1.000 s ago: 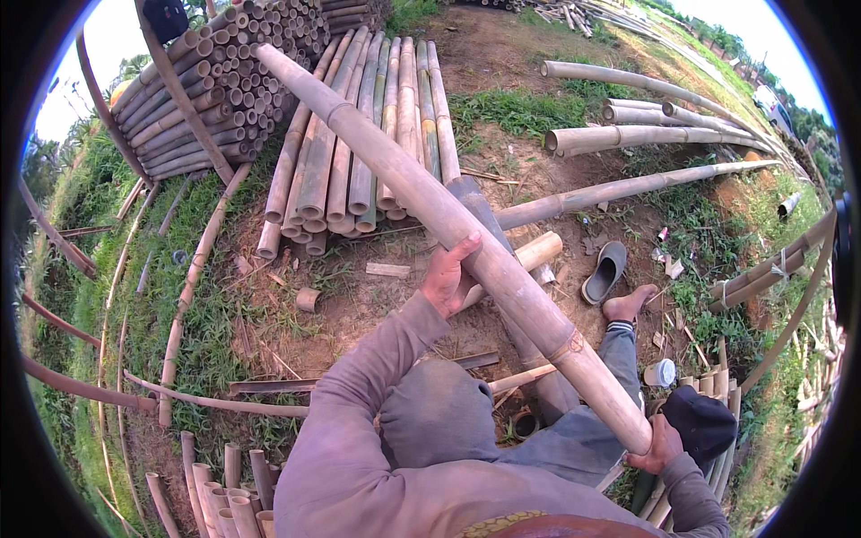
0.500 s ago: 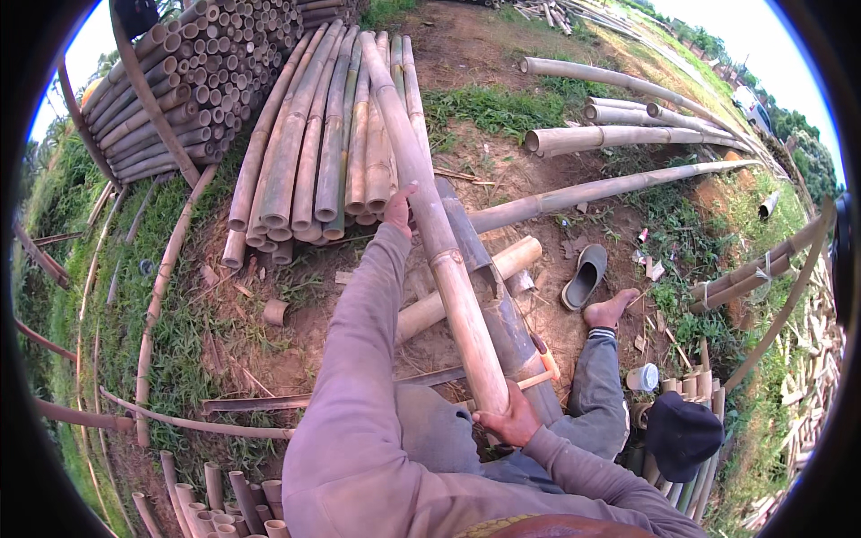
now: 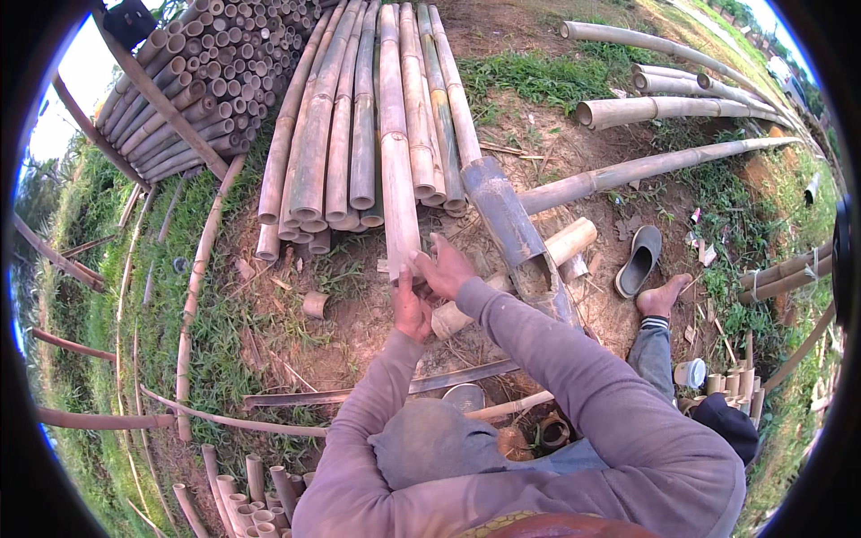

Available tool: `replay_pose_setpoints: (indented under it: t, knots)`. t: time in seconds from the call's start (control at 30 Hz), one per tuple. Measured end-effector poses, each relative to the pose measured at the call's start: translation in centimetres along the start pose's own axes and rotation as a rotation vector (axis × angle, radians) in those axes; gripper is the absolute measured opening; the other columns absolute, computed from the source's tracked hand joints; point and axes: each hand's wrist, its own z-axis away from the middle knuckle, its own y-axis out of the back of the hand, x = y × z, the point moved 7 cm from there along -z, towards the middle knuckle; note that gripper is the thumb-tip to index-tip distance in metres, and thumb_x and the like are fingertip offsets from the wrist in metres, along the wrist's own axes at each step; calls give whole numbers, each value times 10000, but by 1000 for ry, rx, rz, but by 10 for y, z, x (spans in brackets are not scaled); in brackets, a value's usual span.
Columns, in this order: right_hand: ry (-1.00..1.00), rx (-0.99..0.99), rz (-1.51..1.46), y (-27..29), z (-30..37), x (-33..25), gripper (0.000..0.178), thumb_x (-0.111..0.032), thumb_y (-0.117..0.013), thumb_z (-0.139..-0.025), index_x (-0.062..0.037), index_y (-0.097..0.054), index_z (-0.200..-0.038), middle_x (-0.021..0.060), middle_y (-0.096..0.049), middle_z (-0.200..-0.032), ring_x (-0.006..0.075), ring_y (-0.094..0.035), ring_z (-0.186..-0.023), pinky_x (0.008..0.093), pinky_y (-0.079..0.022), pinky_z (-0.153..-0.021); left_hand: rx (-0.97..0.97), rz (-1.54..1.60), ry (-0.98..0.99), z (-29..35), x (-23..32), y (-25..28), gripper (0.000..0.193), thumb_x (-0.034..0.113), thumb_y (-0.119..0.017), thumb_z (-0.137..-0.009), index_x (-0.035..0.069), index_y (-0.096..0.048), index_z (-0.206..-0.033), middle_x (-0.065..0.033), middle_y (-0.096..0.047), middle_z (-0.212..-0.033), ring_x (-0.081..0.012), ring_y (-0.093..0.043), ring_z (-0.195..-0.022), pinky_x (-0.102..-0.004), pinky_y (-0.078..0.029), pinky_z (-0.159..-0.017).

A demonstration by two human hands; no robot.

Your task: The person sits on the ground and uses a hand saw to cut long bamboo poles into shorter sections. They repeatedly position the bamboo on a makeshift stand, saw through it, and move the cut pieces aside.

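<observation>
A long pale bamboo pole [image 3: 395, 170] lies over the near side of a pile of bamboo poles [image 3: 314, 161], its near end toward me. My left hand [image 3: 412, 309] is closed on that near end from below, fingers pointing up. At the right side of the same end is my right hand [image 3: 441, 272], fingers stretched and apart, touching or very close to the pole. Some left fingers are hidden. Right of my hands a dark half-round trough-like piece [image 3: 507, 211] slants across a short bamboo log [image 3: 570, 240].
My bare foot [image 3: 664, 294] rests beside a grey slip-on shoe [image 3: 639, 260]. A white cup [image 3: 690, 372] stands nearby. More bamboo poles [image 3: 682, 109] lie at the far right; a tall stack [image 3: 206, 81] fills the far left. A flat dark strip [image 3: 314, 395] crosses the ground before my knee.
The pole has swung from a slant across my lap onto the pile, pointing away. My right hand has moved up and left beside my left hand at its near end. The view has shifted.
</observation>
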Motion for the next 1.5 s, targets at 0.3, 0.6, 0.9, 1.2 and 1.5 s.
replay_pose_setpoints:
  t: [0.3, 0.6, 0.9, 1.2, 1.5]
  knots:
    - [99, -78, 248, 111, 264, 100, 510, -280, -799, -924, -48, -619, -1339, 197, -636, -1298, 402, -624, -1205, 480, -501, -1018, 248, -156, 94, -191, 39, -15, 746, 744, -646, -935, 122, -512, -1324, -77, -686, -1041, -207, -681, -799, -355, -500, -653]
    - [-180, 299, 844, 269, 425, 141, 493, -272, -801, -844, -44, -664, -1259, 152, -629, -1310, 368, -548, -1303, 564, -362, -1134, 747, -709, -536, -152, 57, -62, 750, 567, -716, -971, -76, -511, -1298, -186, -597, -1219, -315, -603, -1113, -436, -520, -920]
    - [-403, 353, 875, 293, 428, 190, 608, -520, -785, -813, -93, -697, -1237, 87, -633, -1311, 320, -523, -1355, 609, -288, -1190, -599, -2347, -467, -144, -119, -316, 917, 365, -903, -799, 122, -402, -1528, -190, -593, -1439, -353, -570, -1375, -496, -495, -1113]
    - [-425, 402, 895, 312, 450, 207, 605, -608, -717, -841, -97, -737, -1165, 61, -680, -1229, 257, -574, -1293, 563, -312, -1172, -543, -2341, -279, -213, -174, -311, 897, 340, -967, -670, 64, -511, -1392, -247, -731, -1227, -403, -715, -1155, -484, -574, -1010]
    - [-465, 433, 876, 305, 451, 205, 576, -566, -723, -850, -94, -717, -1181, 75, -661, -1219, 275, -565, -1293, 588, -298, -1182, -720, -2054, -397, -88, -78, -384, 695, 348, -826, -641, 27, -615, -1219, -263, -728, -1155, -450, -705, -1081, -518, -562, -946]
